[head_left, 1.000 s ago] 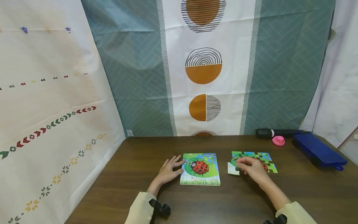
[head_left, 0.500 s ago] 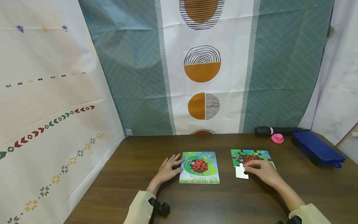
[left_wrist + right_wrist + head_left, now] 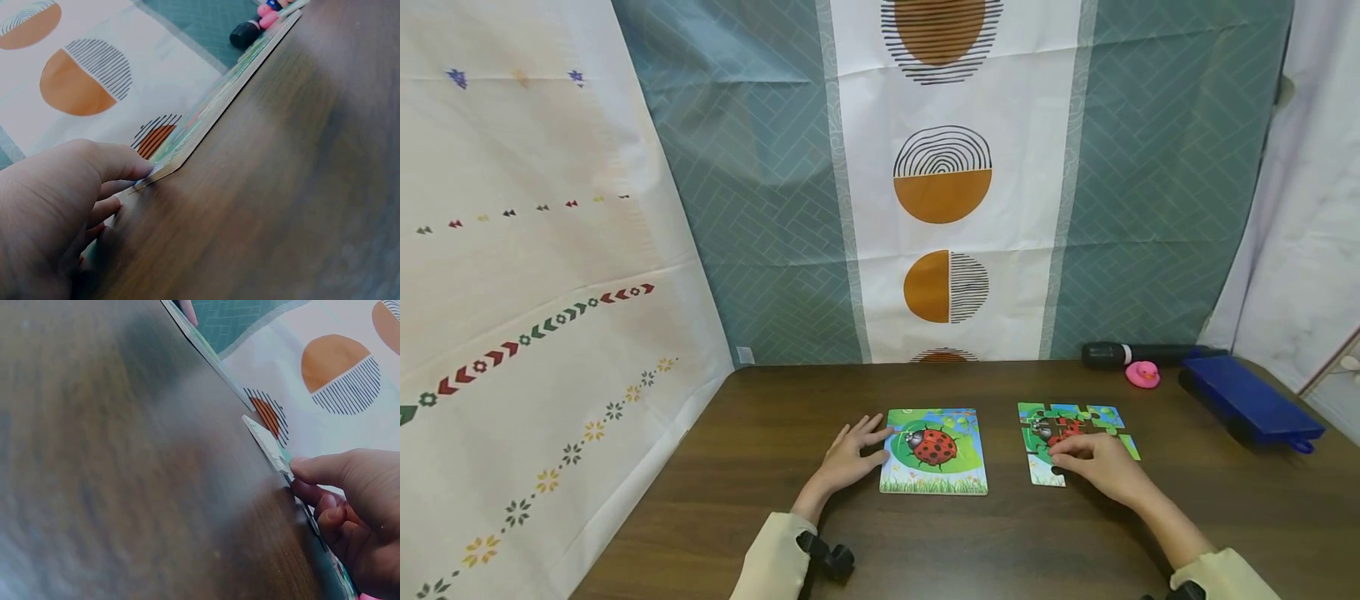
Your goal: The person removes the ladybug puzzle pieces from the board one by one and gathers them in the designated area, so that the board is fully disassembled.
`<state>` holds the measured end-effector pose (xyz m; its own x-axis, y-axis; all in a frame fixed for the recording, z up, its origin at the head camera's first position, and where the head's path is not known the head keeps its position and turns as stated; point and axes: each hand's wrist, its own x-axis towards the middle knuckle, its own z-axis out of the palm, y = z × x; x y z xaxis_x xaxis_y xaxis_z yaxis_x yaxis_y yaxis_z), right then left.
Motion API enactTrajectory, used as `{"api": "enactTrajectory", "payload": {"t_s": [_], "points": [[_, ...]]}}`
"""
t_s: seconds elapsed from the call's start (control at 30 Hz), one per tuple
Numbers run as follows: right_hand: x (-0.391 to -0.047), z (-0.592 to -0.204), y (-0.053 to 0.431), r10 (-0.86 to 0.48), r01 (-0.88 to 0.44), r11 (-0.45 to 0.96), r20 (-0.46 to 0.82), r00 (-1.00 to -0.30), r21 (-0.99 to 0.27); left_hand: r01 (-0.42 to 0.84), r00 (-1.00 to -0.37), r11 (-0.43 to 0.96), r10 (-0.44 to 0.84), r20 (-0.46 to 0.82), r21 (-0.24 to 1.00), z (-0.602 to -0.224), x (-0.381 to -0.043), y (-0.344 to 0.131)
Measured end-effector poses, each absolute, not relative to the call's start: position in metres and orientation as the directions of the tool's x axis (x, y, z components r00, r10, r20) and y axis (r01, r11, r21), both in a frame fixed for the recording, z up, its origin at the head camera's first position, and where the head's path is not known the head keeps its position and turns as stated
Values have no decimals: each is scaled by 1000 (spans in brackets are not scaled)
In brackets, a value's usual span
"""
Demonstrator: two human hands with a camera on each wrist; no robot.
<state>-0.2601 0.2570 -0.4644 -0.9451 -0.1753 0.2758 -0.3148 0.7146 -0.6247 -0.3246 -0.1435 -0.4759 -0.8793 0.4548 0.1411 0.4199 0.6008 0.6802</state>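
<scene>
A ladybug picture board point(image 3: 934, 477) lies flat on the table. At its left edge rests my left hand point(image 3: 848, 457), fingers spread and fairly straight; the left wrist view shows the thumb point(image 3: 128, 164) touching the board's corner. Farther right, my right hand point(image 3: 1108, 468) pinches a jigsaw piece point(image 3: 1043, 472) with grass and flowers on it between thumb and fingers. That piece sits at the lower left of a partly joined ladybug jigsaw point(image 3: 1063, 411), slightly tilted up in the right wrist view point(image 3: 265, 444). The hand hides the jigsaw's lower middle.
A pink rubber duck point(image 3: 1142, 375) stands at the back right, in front of a black cylindrical object point(image 3: 1105, 355) with a white band. Beside them is a blue flat case point(image 3: 1255, 400). Patterned cloths point(image 3: 951, 200) hang behind the brown table point(image 3: 850, 383).
My right hand has brought the jigsaw piece from the left side to the jigsaw's lower left corner, lowering it from a tilt that caught the light. The left hand has stayed on the board.
</scene>
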Motion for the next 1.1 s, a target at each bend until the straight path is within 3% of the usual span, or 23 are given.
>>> {"api": "enactTrajectory", "payload": {"t_s": [0.9, 1.1], "points": [[-256, -466, 250, -163, -242, 733, 180, -970, -636, 404, -885, 603, 447, 127, 688, -481, -315, -148], [-255, -459, 238, -113, -261, 718, 262, -959, -645, 424, -878, 603, 458, 142, 676, -477, -322, -146]]}}
